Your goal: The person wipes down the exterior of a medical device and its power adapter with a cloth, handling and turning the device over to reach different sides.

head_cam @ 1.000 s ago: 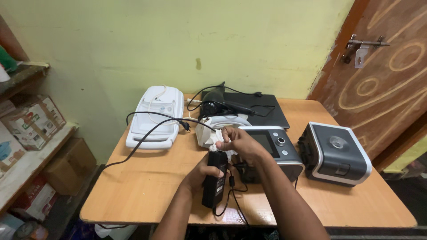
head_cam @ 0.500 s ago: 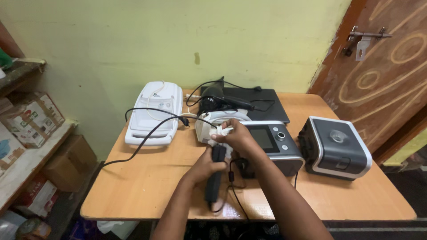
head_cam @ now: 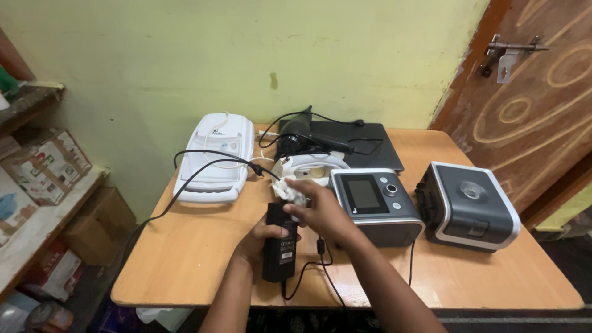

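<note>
Left hand [head_cam: 259, 237] clamped the black power adapter [head_cam: 279, 242] steady; right hand [head_cam: 314, 209] pinched a white cloth [head_cam: 290, 191] against its top end, probably wiping.

A dark rectangular screen [head_cam: 364, 193] is sitting in the sloped grey face of the bedside breathing machine [head_cam: 376, 206] at the middle of the tabletop [head_cam: 191, 253]; it is showing nothing and is ringed by a silvery frame. Just left of that machine, a pale rectangular label [head_cam: 285, 248] is showing on the black power adapter [head_cam: 280, 242] that the left hand [head_cam: 258, 237] is gripping. Far left of the machine, past the tabletop edge, cardboard boxes [head_cam: 46, 166] printed in white, red and green are standing on a wall shelf [head_cam: 37, 228], and a plain brown carton [head_cam: 98, 225] is sitting below them.
</note>
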